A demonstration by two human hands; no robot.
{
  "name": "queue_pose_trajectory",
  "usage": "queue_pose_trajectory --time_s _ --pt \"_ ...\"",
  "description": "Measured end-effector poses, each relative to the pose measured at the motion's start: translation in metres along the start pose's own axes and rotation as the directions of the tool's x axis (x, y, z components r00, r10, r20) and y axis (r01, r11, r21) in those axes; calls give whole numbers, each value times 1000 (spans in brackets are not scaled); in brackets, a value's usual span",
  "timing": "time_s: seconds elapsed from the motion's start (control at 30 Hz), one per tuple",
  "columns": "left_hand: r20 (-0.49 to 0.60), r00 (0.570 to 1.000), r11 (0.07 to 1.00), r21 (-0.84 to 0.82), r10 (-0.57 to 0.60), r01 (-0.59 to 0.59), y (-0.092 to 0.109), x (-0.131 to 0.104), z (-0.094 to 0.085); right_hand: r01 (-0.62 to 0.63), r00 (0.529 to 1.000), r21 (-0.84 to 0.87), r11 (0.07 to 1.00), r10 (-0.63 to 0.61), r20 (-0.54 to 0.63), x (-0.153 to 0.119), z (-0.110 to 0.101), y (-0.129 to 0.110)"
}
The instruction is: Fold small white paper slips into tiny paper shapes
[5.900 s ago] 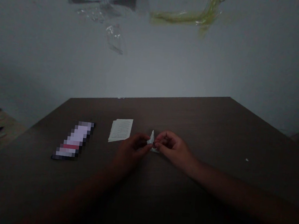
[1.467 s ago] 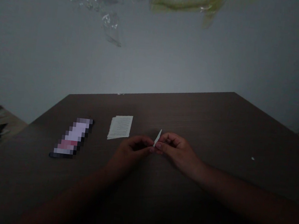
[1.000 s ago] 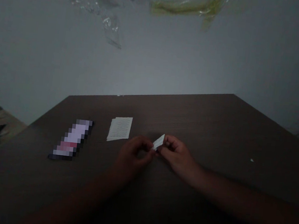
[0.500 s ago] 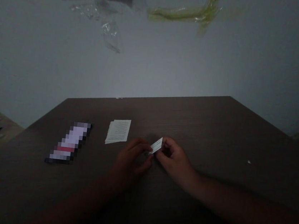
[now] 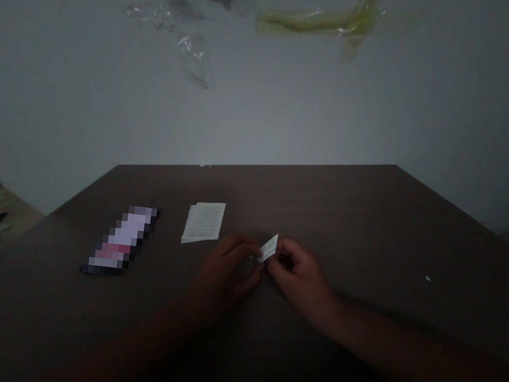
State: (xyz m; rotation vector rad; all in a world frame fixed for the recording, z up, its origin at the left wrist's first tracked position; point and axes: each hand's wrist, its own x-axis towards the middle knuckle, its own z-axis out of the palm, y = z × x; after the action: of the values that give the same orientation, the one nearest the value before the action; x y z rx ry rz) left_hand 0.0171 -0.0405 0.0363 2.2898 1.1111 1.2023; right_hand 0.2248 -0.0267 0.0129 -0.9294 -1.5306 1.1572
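A small piece of printed white paper [image 5: 269,248], folded or tilted up, is held between my two hands over the dark table. My left hand [image 5: 232,269] pinches its left end with thumb and fingers. At its right end, my right hand [image 5: 295,265] grips the edge between thumb and fingertips. Beyond my left hand, a small stack of printed paper sheets [image 5: 204,222] lies flat, its edges slightly uneven. The fingertips partly cover the held paper.
A phone with a blurred screen [image 5: 122,240] lies on the table [image 5: 326,205] at the left. A tiny white scrap [image 5: 428,278] is at the right. Behind the table stands a wall [image 5: 291,109] with taped papers and plastic. Dark items show at the far left.
The view has shifted slightly. Both hands keep their hold on the small paper, with the left fingers a little closer to the right hand.
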Motion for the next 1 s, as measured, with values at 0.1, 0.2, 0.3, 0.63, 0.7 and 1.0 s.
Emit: queue_pose_trajectory --time_s 0.1,0.2,0.3,0.63,0.7,1.0 --pt "-1 1000 1000 -14 -8 8 1 2 -4 55 998 -77 996 -54 12 0 -4 -3" --pt "41 999 996 -80 -32 35 -1 5 -7 97 995 -164 982 -91 44 -1 -6 -9" --pt "71 995 986 -145 -73 83 -3 6 -9 147 988 -213 966 -133 75 -2 -7 -16" --pt "105 978 967 -167 -179 195 -5 4 -5 180 983 -252 951 -162 92 -2 -7 -17" --pt "115 977 967 -164 -180 197 -5 4 -5 180 982 -255 950 -161 95 -1 -7 -17" --pt "92 978 961 -186 -189 204 -2 9 -6 174 984 -238 956 -157 86 1 -8 -13"
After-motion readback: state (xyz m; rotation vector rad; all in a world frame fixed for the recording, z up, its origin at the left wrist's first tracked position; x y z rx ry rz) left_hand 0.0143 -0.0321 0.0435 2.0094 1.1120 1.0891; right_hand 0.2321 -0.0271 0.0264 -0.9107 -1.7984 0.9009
